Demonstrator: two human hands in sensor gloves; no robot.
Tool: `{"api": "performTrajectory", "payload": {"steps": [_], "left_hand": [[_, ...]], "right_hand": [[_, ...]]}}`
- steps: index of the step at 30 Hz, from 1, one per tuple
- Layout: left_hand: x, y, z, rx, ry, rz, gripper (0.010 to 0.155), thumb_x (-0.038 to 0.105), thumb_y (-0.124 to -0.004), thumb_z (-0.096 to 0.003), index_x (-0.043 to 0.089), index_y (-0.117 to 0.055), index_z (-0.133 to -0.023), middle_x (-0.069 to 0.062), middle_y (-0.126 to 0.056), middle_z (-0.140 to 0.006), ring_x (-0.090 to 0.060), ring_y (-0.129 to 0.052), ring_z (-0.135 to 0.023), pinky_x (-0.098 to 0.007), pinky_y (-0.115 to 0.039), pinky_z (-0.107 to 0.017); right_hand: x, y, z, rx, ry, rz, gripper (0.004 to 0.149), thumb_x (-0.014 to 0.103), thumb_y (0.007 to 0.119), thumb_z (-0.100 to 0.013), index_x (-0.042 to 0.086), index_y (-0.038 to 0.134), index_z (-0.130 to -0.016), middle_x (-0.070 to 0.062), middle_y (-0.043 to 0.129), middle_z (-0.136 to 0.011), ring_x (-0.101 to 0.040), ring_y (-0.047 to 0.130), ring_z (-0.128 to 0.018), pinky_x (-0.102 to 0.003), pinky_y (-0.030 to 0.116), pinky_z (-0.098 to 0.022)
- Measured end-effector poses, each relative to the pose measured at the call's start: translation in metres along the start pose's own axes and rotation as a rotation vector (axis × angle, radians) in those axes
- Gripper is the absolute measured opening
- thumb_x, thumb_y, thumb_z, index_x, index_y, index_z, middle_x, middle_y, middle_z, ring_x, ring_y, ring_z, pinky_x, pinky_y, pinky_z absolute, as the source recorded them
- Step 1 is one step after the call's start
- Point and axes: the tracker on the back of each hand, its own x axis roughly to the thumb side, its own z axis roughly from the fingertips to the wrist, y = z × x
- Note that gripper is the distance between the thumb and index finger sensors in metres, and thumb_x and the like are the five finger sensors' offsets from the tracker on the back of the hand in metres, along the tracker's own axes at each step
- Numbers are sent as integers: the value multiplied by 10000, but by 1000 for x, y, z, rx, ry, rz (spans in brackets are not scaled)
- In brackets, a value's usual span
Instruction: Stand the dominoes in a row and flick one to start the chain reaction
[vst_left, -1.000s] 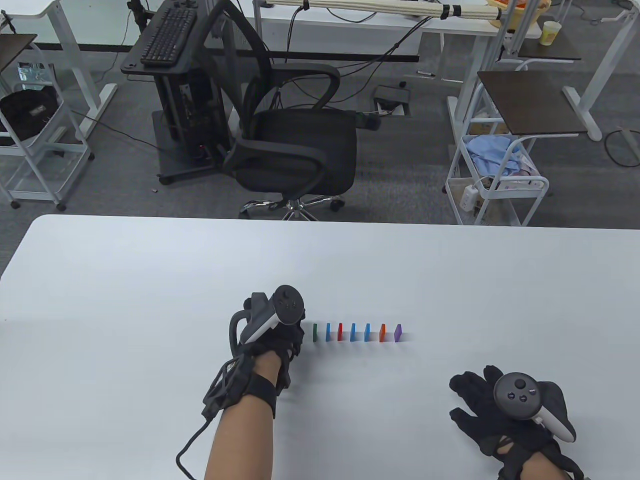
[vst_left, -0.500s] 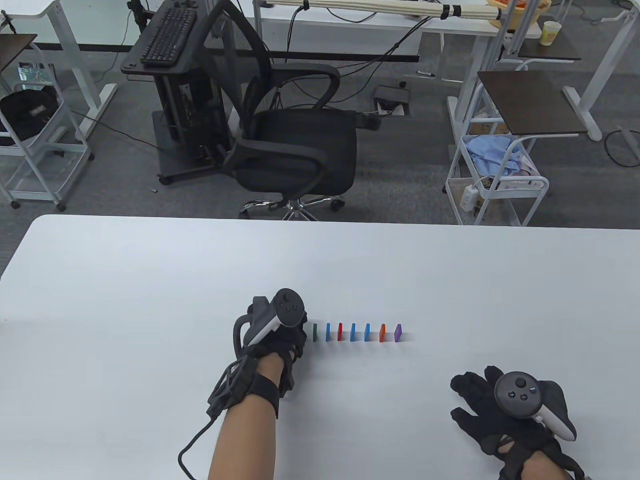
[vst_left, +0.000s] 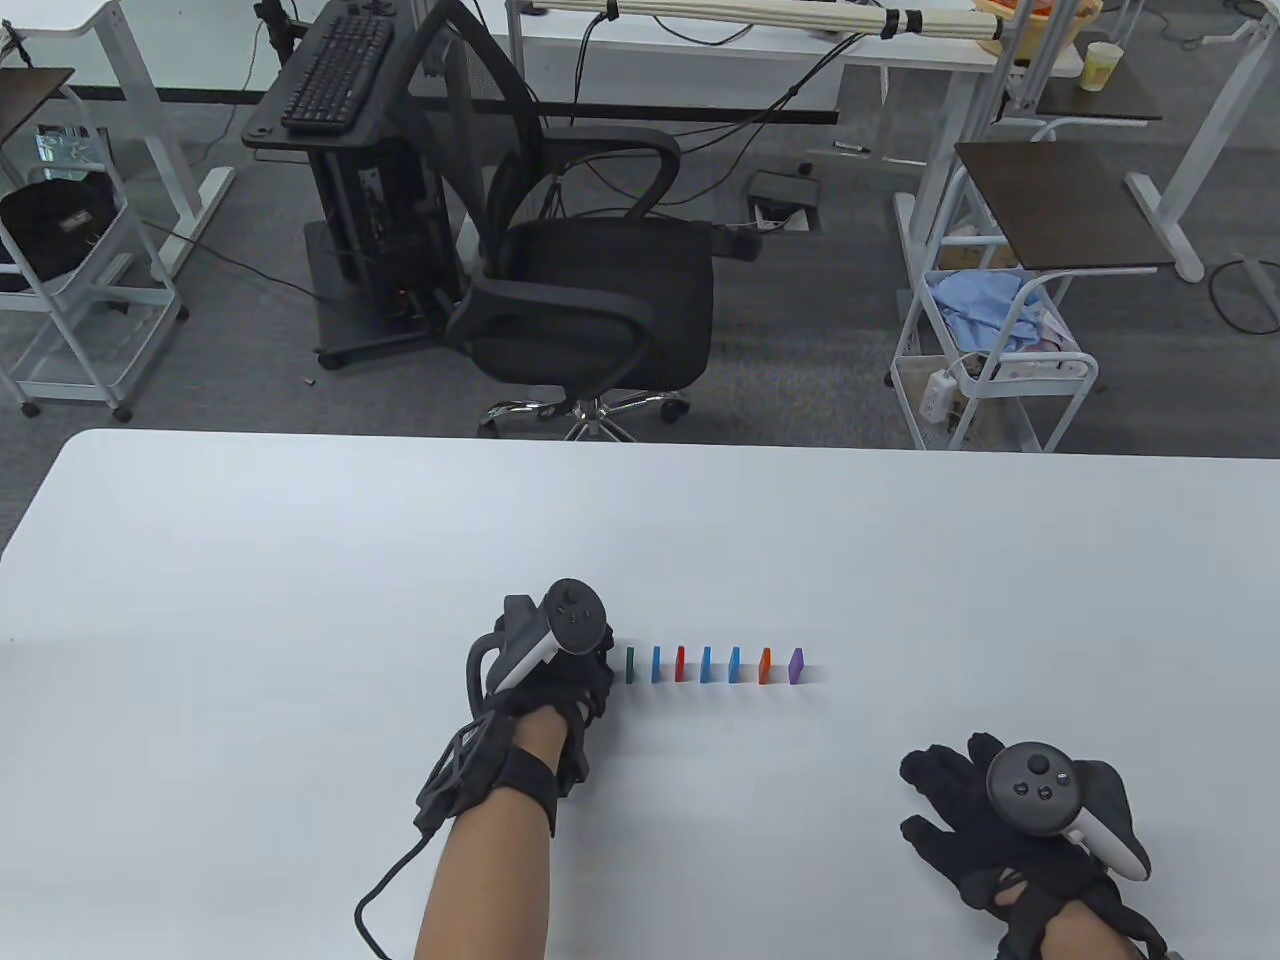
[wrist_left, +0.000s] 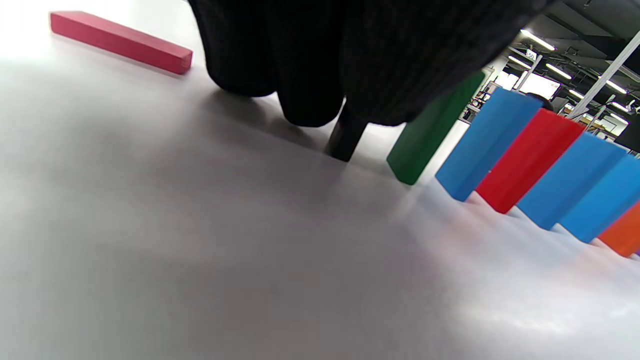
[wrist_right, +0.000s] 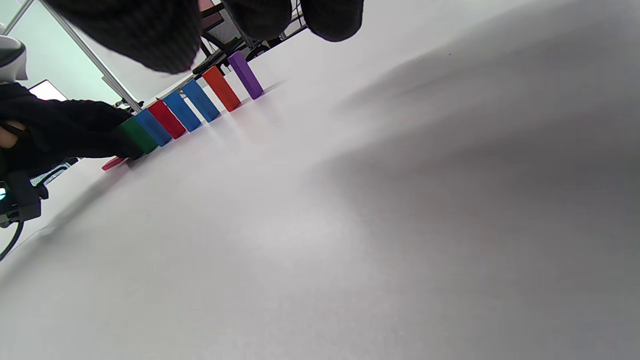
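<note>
so the white table (vst_left: 300, 560) is the biggest thing here and it looks smooth, maybe a bit slick, so I'd guess the pieces can skate if you shove them low

right hand (vst_left: 985, 815) is parked flat on the table well off to the right of the row, fingers spread and relaxed, holding nothing

left hand (vst_left: 560, 680) sits right at the left end of the row. from the wrist cam the gloved fingers (wrist_left: 300, 75) are bunched down over a dark domino (wrist_left: 346, 137) standing just beside the green domino (wrist_left: 430, 131), and it looks like they're pinching its top, though the glove hides the actual contact so that's my read, not a sure thing

the row of dominoes (vst_left: 710, 664) is near the front-middle of the table: 7 standing in the table view, green, blue, red, blue, blue, orange, purple, evenly spaced, none touching. the dark one would make 8

there's also 1 pink domino (wrist_left: 121, 41) lying flat behind the left hand, not stood up yet

handling-wise these look like small stiff plastic blocks, light, not fragile, super tippy on the narrow end. best held by the 2 broad faces near the top, let go straight up, and keep knuckles away from green
</note>
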Motion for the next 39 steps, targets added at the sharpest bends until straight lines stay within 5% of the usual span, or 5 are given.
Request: {"api": "performTrajectory", "payload": {"steps": [19, 39], "left_hand": [[-3, 3, 6, -17, 0, -21, 677, 361, -901, -419, 218, -551, -980, -62, -746, -1011, -332, -719, -977, -737, -226, -709], [-56, 65, 48, 77, 100, -76, 685, 361, -899, -426, 236, -540, -996, -65, -641, -1080, -348, -608, -1041, -743, -153, -697]], "right_hand": [[0, 0, -1, 3, -1, -3, 638, 495, 709, -534, 257, 400, -1038, -135, 326, -1156, -469, -1, -993, -657, 19, -695], [1, 3, -1, 5, 1, 0, 637, 496, 708, -534, 258, 400, -1038, -133, 326, -1156, -469, -6, -993, -656, 20, -696]]}}
